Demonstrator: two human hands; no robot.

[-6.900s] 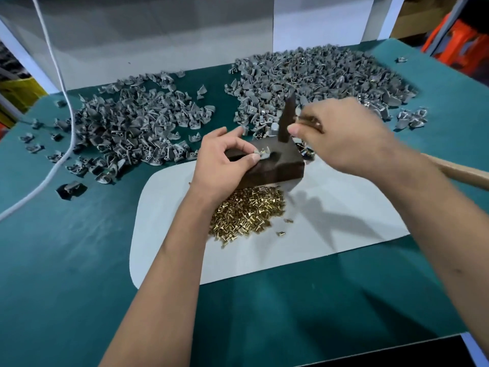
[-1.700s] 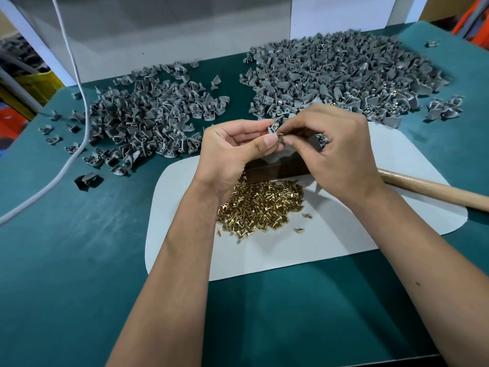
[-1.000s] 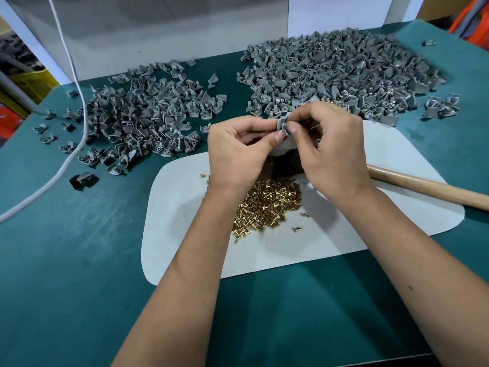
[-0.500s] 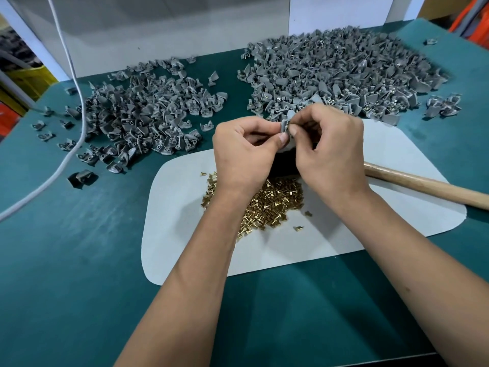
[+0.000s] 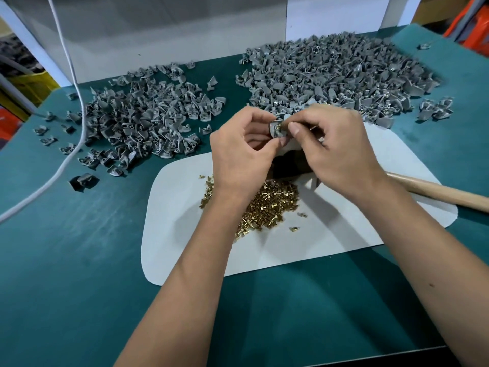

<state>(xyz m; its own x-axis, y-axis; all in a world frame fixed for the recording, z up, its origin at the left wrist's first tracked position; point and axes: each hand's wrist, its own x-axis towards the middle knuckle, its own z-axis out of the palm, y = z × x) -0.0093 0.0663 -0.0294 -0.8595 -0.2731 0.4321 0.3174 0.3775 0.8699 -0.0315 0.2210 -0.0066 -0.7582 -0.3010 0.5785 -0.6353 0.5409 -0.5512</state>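
Left hand [image 5: 243, 157] pinches one grey clip [image 5: 274, 129] between thumb and fingertips. Right hand [image 5: 336, 152] is curled, its thumb and forefinger pinching a brass insert [image 5: 279, 126] against the clip's face. Both are held in the air between the two hands, above the dark block [image 5: 287, 165]. Judged stage: insert being seated by hand, not yet driven; hammer handle [image 5: 449, 194] lies untouched beside the right wrist. Brass heap [image 5: 267, 205] below the left wrist remains large. Grey pile [image 5: 143, 120] beyond the left hand looks unfitted; the pile [image 5: 330, 75] beyond the right shows brass glints, probably done. Clip's long axis roughly upright, face toward the camera; insert's axis too small to tell.
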